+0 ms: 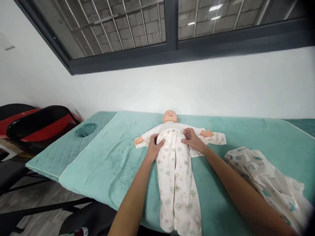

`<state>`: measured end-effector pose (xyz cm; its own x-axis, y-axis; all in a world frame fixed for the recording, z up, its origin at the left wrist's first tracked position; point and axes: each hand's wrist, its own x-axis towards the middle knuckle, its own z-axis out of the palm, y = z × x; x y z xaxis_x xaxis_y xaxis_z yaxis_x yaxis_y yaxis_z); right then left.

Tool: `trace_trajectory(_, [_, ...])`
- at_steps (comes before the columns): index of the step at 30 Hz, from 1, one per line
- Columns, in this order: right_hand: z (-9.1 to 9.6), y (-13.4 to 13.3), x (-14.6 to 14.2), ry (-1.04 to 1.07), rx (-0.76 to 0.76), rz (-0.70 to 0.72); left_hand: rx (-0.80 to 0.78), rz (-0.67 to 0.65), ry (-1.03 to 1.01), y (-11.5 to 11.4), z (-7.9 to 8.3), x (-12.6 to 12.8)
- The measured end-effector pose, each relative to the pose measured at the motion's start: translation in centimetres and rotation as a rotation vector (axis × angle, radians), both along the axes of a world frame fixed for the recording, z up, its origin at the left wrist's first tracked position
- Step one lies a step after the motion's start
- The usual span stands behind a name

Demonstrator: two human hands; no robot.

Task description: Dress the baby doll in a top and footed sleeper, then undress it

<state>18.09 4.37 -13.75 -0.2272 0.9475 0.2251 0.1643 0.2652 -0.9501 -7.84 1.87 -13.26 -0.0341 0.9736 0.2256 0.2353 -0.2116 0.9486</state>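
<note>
A baby doll [170,116] lies on its back on the green-covered bed, arms spread, in a white top [150,131]. Patterned baby pants [176,177] cover its lower body, the gathered waistband up at the belly and the legs stretched toward me. My left hand [155,148] is closed at the left side of the pants below the waistband, thumb on top of the cloth. At the opposite side, my right hand [194,141] has its fingers curled at the pants' edge. Part of a light garment [218,138] lies spread under the doll's arms.
A crumpled patterned cloth [265,180] lies on the bed [103,157] to the right, beside my right forearm. The bed has a face hole [86,130] at its left end. Black-and-red chairs [44,126] stand at the left. A white wall [197,88] and barred window [137,29] rise behind.
</note>
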Motion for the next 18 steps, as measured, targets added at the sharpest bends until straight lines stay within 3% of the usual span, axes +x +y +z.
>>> trace_trajectory(5, [0.6,-0.5,-0.2,-0.001,-0.042,0.020,0.045,0.055,-0.010,-0.2,-0.4,0.3])
trace_trajectory(18, [1.0,-0.9,-0.5,-0.033,-0.011,-0.040,0.077,0.213,0.334,-1.2,-0.4,0.7])
